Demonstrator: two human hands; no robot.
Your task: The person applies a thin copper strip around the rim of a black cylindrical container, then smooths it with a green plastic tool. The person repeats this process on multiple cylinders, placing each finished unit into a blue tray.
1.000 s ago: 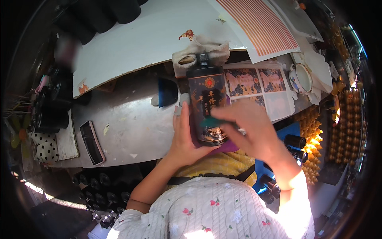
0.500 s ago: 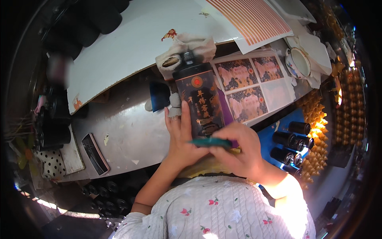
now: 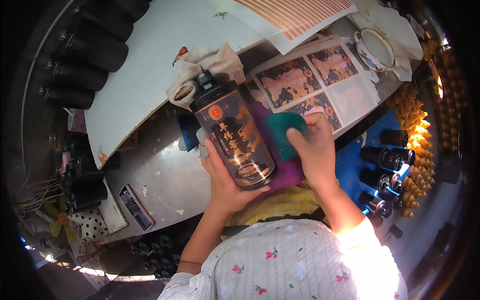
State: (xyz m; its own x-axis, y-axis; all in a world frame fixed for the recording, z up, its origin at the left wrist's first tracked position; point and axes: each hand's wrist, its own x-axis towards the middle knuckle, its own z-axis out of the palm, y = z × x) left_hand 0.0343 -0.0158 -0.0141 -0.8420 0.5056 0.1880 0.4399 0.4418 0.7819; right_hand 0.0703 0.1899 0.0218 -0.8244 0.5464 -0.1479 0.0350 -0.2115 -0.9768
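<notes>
A black bottle (image 3: 235, 142) with gold and orange decoration and a red round emblem lies tilted, its neck pointing away from me. My left hand (image 3: 222, 185) grips its lower end, fingers along the left side and thumb under the base. To the right of the bottle, my right hand (image 3: 320, 150) pinches a thin green scraper (image 3: 285, 134) between thumb and fingers. The scraper is close to the bottle's right side; I cannot tell whether they touch. Beneath both lies something purple and flat (image 3: 292, 172). A crumpled whitish cloth (image 3: 222, 62) is behind the bottle's neck.
Printed decal sheets (image 3: 290, 82) lie to the right, with an enamel bowl (image 3: 375, 49) beyond. A striped sheet (image 3: 295, 17) rests on the white board (image 3: 150, 65). A phone (image 3: 136, 207) lies on the left. Black bottles stand at far left (image 3: 95, 45) and lie on a blue surface (image 3: 345, 155).
My right hand has moved from the bottle's base to its right side, and the scraper now shows its flat face. The bottle leans further left, with my left hand still on it.
</notes>
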